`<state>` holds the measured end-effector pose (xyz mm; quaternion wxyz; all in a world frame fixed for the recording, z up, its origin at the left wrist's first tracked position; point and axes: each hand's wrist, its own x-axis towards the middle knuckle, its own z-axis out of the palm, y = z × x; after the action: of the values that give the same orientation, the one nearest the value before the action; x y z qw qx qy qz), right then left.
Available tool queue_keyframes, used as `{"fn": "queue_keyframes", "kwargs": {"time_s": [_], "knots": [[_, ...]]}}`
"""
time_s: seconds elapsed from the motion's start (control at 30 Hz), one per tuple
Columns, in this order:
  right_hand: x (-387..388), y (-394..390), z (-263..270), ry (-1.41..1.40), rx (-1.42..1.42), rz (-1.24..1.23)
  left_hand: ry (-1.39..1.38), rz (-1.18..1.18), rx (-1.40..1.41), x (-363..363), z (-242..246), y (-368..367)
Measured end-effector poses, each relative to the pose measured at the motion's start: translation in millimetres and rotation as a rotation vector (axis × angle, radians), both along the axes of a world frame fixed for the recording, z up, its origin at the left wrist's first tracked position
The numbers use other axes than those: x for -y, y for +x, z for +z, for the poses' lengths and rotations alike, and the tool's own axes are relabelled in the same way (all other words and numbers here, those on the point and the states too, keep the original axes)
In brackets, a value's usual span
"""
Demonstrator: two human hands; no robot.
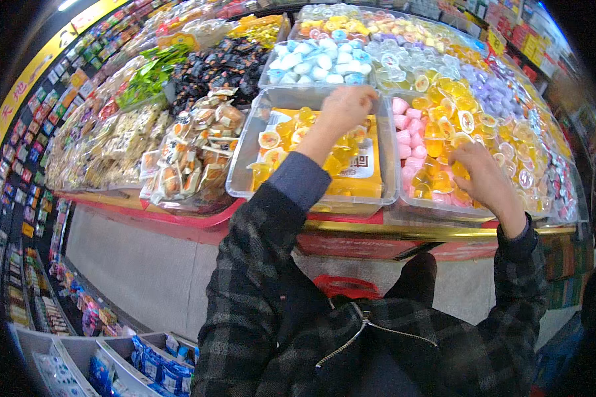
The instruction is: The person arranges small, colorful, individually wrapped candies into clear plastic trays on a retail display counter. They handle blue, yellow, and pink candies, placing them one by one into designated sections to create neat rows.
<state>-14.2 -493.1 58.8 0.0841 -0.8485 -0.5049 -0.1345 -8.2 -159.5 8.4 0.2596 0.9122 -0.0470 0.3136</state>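
My left hand [348, 110] is over the back right part of a clear plastic bin [308, 97], its fingers curled and blurred; whether anything is in them I cannot tell. In that bin yellow jelly cups [284, 130] lie on a yellow printed package [360, 186], partly hidden by my forearm. My right hand [482, 173] is at the heap of yellow jelly cups [442, 181] in the bin to the right, thumb and fingers bent around its near side. I cannot tell whether it grips a cup. Pink jelly cups [410, 130] line that bin's left side.
Wrapped pastries [193, 149] fill a container on the left, with black-wrapped sweets [223, 67] behind. Blue and white sweets [323, 62] stand behind the middle bin. A gold rail [427, 231] edges the stand. A red object [346, 287] is low in front of me.
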Motion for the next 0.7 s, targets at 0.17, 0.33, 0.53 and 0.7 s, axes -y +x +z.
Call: {"fn": "queue_keyframes", "kwargs": {"time_s": [0.17, 0.33, 0.53, 0.7], "knots": [[-36, 13, 4, 0.049, -0.137, 0.0, -0.01, 0.048, 0.019, -29, -4, -2], [-53, 25, -9, 0.085, -0.148, -0.003, -0.024, 0.025, -0.052, -19, 1, -6], [-88, 16, 3, 0.355, -0.426, -0.014, -0.141, 0.163, -0.065, -24, 6, -7], [-112, 44, -32, 0.562, -0.154, 0.196, -0.106, 0.195, -0.045, -21, 10, -11]]}}
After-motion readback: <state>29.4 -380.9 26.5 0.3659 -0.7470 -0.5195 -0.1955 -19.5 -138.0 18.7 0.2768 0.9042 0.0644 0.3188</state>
